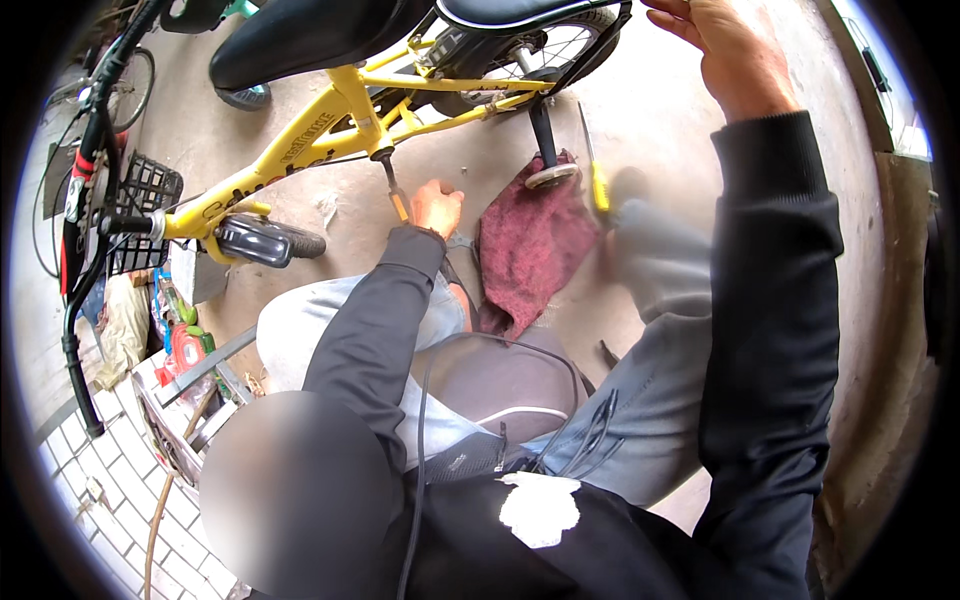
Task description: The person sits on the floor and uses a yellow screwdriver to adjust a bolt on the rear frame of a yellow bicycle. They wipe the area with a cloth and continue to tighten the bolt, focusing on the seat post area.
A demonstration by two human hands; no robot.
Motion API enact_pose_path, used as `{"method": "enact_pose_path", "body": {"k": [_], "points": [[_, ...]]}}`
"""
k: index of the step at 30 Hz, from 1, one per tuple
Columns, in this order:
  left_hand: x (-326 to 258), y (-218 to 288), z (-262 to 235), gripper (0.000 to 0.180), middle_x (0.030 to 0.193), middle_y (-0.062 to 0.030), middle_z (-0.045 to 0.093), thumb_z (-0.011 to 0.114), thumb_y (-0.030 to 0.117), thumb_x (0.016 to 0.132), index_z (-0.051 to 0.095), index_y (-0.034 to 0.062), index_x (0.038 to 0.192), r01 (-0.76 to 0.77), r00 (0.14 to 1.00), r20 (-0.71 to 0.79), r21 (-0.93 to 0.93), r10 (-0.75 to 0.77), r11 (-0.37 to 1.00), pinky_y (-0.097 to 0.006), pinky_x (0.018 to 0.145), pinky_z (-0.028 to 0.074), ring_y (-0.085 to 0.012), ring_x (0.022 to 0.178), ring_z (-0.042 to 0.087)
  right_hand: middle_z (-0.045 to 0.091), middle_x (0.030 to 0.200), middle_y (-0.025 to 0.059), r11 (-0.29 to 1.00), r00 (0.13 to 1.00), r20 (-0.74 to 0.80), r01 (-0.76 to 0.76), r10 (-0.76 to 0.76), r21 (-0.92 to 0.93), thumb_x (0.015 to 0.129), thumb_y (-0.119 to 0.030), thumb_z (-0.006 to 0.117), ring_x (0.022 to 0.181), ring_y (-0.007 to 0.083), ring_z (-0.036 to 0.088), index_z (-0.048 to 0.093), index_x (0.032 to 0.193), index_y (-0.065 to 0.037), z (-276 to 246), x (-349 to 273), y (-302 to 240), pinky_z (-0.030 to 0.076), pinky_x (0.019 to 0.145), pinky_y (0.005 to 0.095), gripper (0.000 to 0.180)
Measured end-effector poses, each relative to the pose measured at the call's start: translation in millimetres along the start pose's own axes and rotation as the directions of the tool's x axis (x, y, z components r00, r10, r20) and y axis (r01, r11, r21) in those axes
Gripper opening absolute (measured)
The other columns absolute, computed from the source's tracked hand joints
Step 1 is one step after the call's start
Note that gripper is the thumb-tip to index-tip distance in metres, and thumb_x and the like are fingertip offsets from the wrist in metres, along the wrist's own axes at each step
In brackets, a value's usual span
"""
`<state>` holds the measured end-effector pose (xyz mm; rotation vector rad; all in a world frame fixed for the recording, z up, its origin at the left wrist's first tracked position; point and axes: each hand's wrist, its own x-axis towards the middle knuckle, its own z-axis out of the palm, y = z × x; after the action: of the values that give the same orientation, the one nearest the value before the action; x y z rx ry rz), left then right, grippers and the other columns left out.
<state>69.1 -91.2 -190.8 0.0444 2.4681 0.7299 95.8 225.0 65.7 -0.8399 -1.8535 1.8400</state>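
A yellow child's bicycle [290, 155] with a black saddle [315, 45] stands in front of me. My left hand [437, 208] is low over the floor, fingers curled closed, right beside a pedal with an orange reflector [399, 206]. Whatever it may hold is hidden. At the upper right my right hand [735, 55] is raised beyond the rear wheel [540, 60], fingers stretched out and partly cut off by the picture's edge. A maroon cloth [535, 245] lies between my legs, under a black strut with a pale round end [552, 177]. To its right lies a yellow-handled tool with a thin shaft [600, 188].
The handlebar [78, 230] reaches down the left side, near a black basket [145, 205]. Colourful bags and objects [185, 340] crowd the lower left beside white tiles [120, 500]. My bent knees flank the cloth, and a black cable [425, 430] loops across my lap.
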Motion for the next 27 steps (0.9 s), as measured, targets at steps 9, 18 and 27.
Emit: {"method": "enact_pose_path", "body": {"k": [9,18,27], "points": [[59.9,-19.7,46.9,0.033,0.096,-0.0255,0.065,0.070,0.026,0.076,0.066,-0.0018,0.094,0.123,0.991,-0.054,-0.023,-0.124,0.992,-0.042,0.085,0.048,-0.0403,0.098,0.061,0.064,0.090,0.0075,0.988,0.997,-0.029,0.063,-0.068,-0.141,0.094,-0.018,0.054,0.077,0.0142,0.062,0.060,0.100,-0.001,0.6,-21.1,-16.1,0.051,0.072,0.0268,0.019],[93.6,-59.1,78.3,0.044,0.103,-0.0278,0.063,0.068,0.028,0.077,0.058,-0.0035,0.106,0.196,0.976,-0.068,-0.112,-0.205,0.974,-0.045,0.087,0.047,-0.0426,0.099,0.060,0.062,0.113,0.0152,0.886,0.963,0.245,0.206,-0.109,-0.415,0.100,-0.029,0.043,0.098,0.0218,0.064,0.052,0.123,-0.001,-69.8,-12.5,-14.8,0.051,0.089,0.0336,0.038],[129.4,-66.9,114.0,0.034,0.087,-0.0238,0.065,0.061,0.024,0.086,0.055,-0.0067,0.101,0.119,0.906,-0.419,0.121,-0.058,0.986,-0.039,0.071,0.050,-0.0330,0.076,0.065,0.063,0.118,0.0180,0.854,0.945,0.328,0.165,0.008,-0.494,0.101,-0.033,0.041,0.101,0.0228,0.066,0.051,0.131,-0.001,-70.8,-5.4,-29.3,0.053,0.091,0.0342,0.045]]}}
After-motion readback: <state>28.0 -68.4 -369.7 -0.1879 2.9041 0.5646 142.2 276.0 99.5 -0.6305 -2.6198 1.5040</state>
